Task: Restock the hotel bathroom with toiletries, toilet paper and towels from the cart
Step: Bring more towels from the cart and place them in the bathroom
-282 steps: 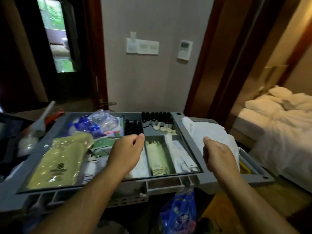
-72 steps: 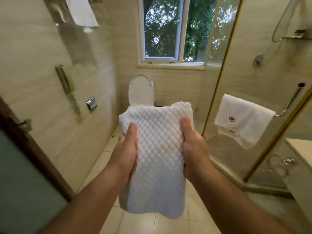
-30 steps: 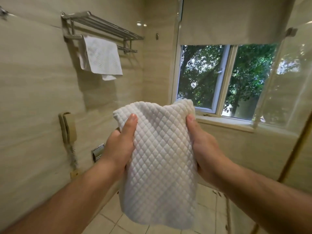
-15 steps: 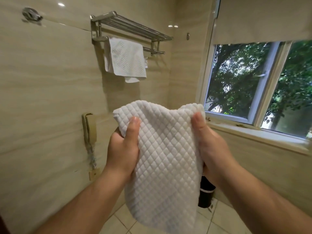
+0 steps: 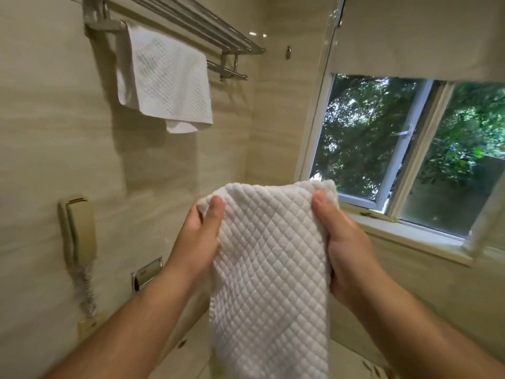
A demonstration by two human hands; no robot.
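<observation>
We hold a white quilted towel (image 5: 269, 269) up in front of us with both hands, well clear of any surface. Our left hand (image 5: 198, 242) pinches the towel's upper left corner, thumb pressed flat on the front of the cloth and the fingers curled behind it. Our right hand (image 5: 344, 250) clamps the upper right edge the same way, thumb on the front, palm along the side. The towel's top edge stretches between the two thumbs and rises slightly above them; the rest hangs straight down between our forearms and runs out of the bottom of the view.

On the wall above and to the left, a chrome towel rack (image 5: 191, 26) is fixed, and a second white towel (image 5: 164, 77) hangs folded over the left end of its lower bar. The held towel sits well below and to the right of that rack, not touching it. Lower on the same wall hangs a beige wall phone (image 5: 78, 228), and beside it what looks like a chrome paper holder (image 5: 146, 273), though it is blurred. A window (image 5: 410, 149) under a roller blind (image 5: 418, 34) fills the right side, behind our right hand.
</observation>
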